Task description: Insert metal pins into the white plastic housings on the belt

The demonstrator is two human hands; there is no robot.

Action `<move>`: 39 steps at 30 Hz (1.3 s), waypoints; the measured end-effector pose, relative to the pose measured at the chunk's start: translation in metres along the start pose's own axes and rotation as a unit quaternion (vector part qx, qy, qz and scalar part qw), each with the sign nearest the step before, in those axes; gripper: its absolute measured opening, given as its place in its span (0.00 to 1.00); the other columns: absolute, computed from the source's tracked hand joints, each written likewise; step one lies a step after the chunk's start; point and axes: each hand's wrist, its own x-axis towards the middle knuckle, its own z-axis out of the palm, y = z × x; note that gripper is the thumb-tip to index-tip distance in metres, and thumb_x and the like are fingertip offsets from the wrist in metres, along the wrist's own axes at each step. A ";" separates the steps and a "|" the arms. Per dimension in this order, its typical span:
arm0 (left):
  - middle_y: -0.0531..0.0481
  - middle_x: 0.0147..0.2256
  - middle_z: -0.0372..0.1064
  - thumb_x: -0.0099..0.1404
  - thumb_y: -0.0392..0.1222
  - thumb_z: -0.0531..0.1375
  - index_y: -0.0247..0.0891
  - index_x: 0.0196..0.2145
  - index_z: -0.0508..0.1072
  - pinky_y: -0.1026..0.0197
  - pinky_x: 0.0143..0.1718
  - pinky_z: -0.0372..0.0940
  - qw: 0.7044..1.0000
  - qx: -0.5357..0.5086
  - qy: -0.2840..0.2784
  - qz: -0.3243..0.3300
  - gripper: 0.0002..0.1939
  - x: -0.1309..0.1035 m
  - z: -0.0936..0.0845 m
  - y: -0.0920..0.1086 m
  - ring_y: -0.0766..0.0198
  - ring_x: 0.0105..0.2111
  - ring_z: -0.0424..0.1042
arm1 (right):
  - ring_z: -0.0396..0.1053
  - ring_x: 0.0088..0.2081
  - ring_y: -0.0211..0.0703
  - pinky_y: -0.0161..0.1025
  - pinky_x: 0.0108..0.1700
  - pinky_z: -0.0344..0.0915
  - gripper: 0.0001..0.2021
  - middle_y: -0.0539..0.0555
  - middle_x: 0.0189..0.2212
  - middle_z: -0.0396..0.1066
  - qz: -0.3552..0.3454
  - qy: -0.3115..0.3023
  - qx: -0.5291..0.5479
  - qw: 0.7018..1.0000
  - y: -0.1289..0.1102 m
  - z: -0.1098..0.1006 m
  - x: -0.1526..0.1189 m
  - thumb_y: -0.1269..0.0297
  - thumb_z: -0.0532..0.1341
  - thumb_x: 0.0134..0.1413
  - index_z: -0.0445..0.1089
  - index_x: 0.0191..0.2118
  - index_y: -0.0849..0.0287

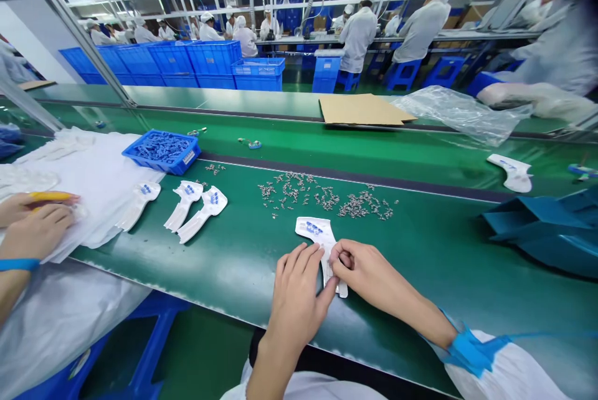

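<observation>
A white plastic shell (314, 228) with small blue parts near its wide end lies on the green table, directly under my fingers. My left hand (301, 291) rests against its left side, fingers spread. At its right edge, my right hand (362, 266) has thumb and index finger pinched over the handle part; whatever is between them is too small to make out. Beyond the shell lie scattered small metal pieces (362, 205). Three similar shells, one of them here (203, 214), lie to the left.
A blue bin (183, 165) of blue parts stands at the left beside white sheets (105, 169). A co-worker's hands (40, 232) are at far left. Teal trays (544, 225) sit right; cardboard (362, 109) lies behind the moving-belt area (289, 151).
</observation>
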 end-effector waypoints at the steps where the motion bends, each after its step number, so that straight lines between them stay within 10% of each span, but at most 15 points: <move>1: 0.45 0.58 0.67 0.69 0.41 0.60 0.39 0.58 0.65 0.44 0.57 0.63 1.000 0.000 0.001 0.000 0.22 0.000 0.000 0.000 0.52 0.60 0.63 | 0.60 0.26 0.40 0.36 0.29 0.53 0.06 0.45 0.22 0.61 0.002 0.001 0.002 1.000 0.002 0.002 0.000 0.66 0.55 0.55 0.67 0.30 0.55; 39: 0.46 0.57 0.68 0.68 0.41 0.61 0.41 0.57 0.65 0.43 0.57 0.62 1.000 -0.015 -0.011 -0.015 0.21 0.000 -0.003 0.002 0.49 0.59 0.64 | 0.64 0.27 0.40 0.35 0.28 0.58 0.09 0.47 0.26 0.66 -0.008 -0.038 0.119 0.992 0.019 0.005 0.002 0.54 0.54 0.64 0.60 0.37 0.54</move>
